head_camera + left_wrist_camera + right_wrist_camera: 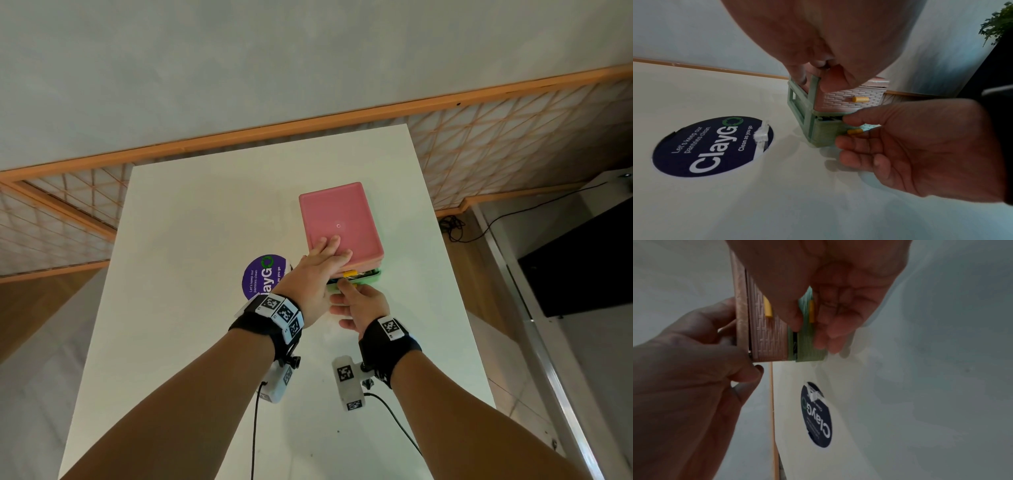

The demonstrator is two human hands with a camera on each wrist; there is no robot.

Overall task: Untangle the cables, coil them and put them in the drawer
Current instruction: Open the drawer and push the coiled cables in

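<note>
Purple sticker [262,277]: "ClayGo", "Clean as you go" | white table [191,212]

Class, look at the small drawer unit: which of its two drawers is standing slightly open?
The lower green drawer: a dark gap shows above its front, while the upper pink drawer sits flush in the frame.

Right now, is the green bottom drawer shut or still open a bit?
Slightly open: the green drawer front stands out from the frame, with a dark gap along its top edge. The right hand is at its front.

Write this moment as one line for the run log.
left hand: flat on pink drawer-unit top | right hand: at green lower drawer, slightly open | cables: not visible | white table
</note>
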